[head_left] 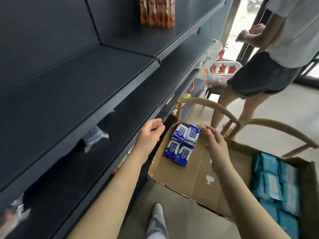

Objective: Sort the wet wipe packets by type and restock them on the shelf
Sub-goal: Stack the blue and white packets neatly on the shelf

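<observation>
Dark metal shelving (pixel 72 80) fills the left side, its upper boards running away toward a bright doorway; red snack packs (pixel 157 11) stand at the top, and clear-wrapped items (pixel 95 137) lie blurred on a lower board; a second person (pixel 259 75) in shorts stands at the far right. Beside the shelving, an open cardboard box (pixel 198 178) rests on wooden chairs (pixel 207 104); teal wipe packets (pixel 274 183) are stacked along its right side, and four blue-and-white wipe packets (pixel 183 142) lie together in its far left corner. The hands are apart, with the blue-and-white packets between them; the left hand (pixel 150 133) hovers between the shelf edge and the box's left wall, fingers loosely curled around nothing; the right hand (pixel 214 144) hangs over the box just right of those packets, fingertips near the far wall; whether it pinches anything cannot be told.
</observation>
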The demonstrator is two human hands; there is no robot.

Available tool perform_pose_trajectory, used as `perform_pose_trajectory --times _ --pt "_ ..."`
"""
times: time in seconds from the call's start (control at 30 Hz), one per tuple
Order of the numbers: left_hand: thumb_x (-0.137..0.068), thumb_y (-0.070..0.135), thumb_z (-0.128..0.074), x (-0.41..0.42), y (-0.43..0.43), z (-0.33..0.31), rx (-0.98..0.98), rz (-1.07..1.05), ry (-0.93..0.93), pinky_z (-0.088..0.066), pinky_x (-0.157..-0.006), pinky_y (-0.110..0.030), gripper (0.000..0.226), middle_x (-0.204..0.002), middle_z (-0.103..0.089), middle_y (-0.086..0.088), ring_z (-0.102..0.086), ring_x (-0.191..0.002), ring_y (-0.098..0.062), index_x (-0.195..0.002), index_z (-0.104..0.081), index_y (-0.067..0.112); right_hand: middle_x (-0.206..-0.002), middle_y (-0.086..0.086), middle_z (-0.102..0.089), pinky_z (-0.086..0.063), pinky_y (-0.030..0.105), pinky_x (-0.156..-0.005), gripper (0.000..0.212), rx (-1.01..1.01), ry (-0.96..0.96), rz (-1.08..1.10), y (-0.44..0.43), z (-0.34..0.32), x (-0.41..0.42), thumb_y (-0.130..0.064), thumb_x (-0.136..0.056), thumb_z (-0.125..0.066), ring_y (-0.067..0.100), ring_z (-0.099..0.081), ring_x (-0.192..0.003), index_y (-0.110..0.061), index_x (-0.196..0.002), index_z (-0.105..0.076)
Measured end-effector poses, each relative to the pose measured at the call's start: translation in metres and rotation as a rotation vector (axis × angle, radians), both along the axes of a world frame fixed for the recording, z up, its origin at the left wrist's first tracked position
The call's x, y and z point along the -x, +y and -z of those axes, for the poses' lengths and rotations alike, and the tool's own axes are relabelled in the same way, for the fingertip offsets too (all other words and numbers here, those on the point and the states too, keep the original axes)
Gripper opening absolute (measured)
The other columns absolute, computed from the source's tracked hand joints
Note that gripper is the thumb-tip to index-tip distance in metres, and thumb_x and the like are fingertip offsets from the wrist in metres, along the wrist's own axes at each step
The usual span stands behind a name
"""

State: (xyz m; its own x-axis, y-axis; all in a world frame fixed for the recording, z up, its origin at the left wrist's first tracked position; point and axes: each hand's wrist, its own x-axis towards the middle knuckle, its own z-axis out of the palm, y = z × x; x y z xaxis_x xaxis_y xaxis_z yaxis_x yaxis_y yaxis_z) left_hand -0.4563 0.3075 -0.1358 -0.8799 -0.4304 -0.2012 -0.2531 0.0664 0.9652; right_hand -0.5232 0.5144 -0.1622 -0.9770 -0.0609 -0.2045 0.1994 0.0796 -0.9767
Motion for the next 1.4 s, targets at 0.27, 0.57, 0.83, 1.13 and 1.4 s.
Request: perform_pose_trajectory --times 0.27,0.57,0.83,1.13,1.4 --pt "-0.099 0.03 -0.056 0.066 0.01 0.114 -0.064 0.138 -0.341 -0.048 -0.095 -0.029 0.029 -0.123 -0.059 0.008 -0.055 -0.112 -0.007 -0.128 -0.056 0.026 -0.132 0.002 -0.059 -0.047 0.036 -0.099 0.039 -0.179 -0.301 0.116 0.019 0.118 0.041 -0.038 -0.099 -0.056 0.02 -0.055 -0.121 -0.022 -0.134 -0.056" --pt "-0.097 0.033 -0.058 0.116 0.001 0.265 -0.051 0.096 -0.637 -0.043 -0.092 -0.03 0.034 -0.127 -0.054 0.008 -0.051 -0.11 -0.008 -0.13 -0.052 0.03 -0.121 0.006 -0.067 -0.051 0.032 -0.088 0.033 -0.245 -0.546 0.076 0.005 0.266 0.088 -0.031 -0.097 -0.061 0.02 -0.062 -0.11 -0.018 -0.126 -0.06" --pt "-0.096 0.037 -0.059 0.169 0.0 0.395 0.123 0.072 -0.695 -0.036 -0.108 -0.043 0.068 -0.154 -0.035 0.002 -0.036 -0.14 -0.024 -0.153 -0.023 0.029 -0.117 0.002 -0.064 -0.048 0.027 -0.086 0.045 -0.287 -0.637 0.076 -0.03 0.393 0.126 -0.031 -0.094 -0.066 0.015 -0.061 -0.103 -0.01 -0.132 -0.056" --pt "-0.086 0.035 -0.072 0.193 0.015 0.446 0.52 0.052 -0.697 -0.036 -0.107 -0.041 0.066 -0.144 -0.044 -0.009 -0.041 -0.132 -0.029 -0.139 -0.042 0.012 -0.085 -0.01 -0.058 -0.053 0.037 -0.084 0.036 -0.435 -0.653 0.173 -0.05 0.434 0.146 -0.024 -0.08 -0.081 0.019 -0.063 -0.087 -0.018 -0.1 -0.052" --pt "-0.087 0.038 -0.071 0.196 0.018 0.442 0.64 0.091 -0.749 -0.037 -0.104 -0.039 0.07 -0.143 -0.039 -0.011 -0.036 -0.134 -0.029 -0.142 -0.036 0.011 -0.084 -0.008 -0.058 -0.053 0.039 -0.082 0.029 -0.442 -0.626 0.123 -0.054 0.426 0.149 -0.022 -0.085 -0.075 0.022 -0.064 -0.089 -0.015 -0.101 -0.052"
